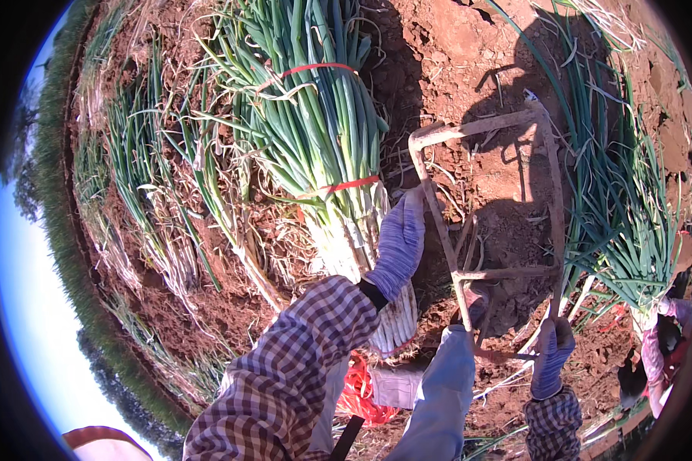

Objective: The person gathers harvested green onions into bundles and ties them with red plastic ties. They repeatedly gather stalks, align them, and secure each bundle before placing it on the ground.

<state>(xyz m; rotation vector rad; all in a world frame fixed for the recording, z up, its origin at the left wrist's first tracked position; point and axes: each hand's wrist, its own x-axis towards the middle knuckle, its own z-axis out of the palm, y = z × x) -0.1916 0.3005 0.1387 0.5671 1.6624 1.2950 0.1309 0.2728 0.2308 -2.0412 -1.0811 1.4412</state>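
Observation:
My left hand (pixel 402 236), in a purple striped knit glove, grips the left bar of a soil-stained metal frame (pixel 499 122). My right hand (pixel 552 350), gloved alike, is closed around the frame's right bar at its near end. Tilted over the furrow, the frame has a crossbar partway along it. Beside my left hand lies a thick bundle of green onions (pixel 323 132), bound with red bands around the leaves and above the white stems. My left forearm hides part of the stems. Their root ends point toward me.
A heap of red plastic twine (pixel 364 397) lies by my trouser leg (pixel 444 380). Loose green onions (pixel 135 155) cover the soil at left, with more onions (pixel 605 155) at right. A co-worker's pink sleeve (pixel 653 369) shows at lower right, beside another onion bunch (pixel 640 271).

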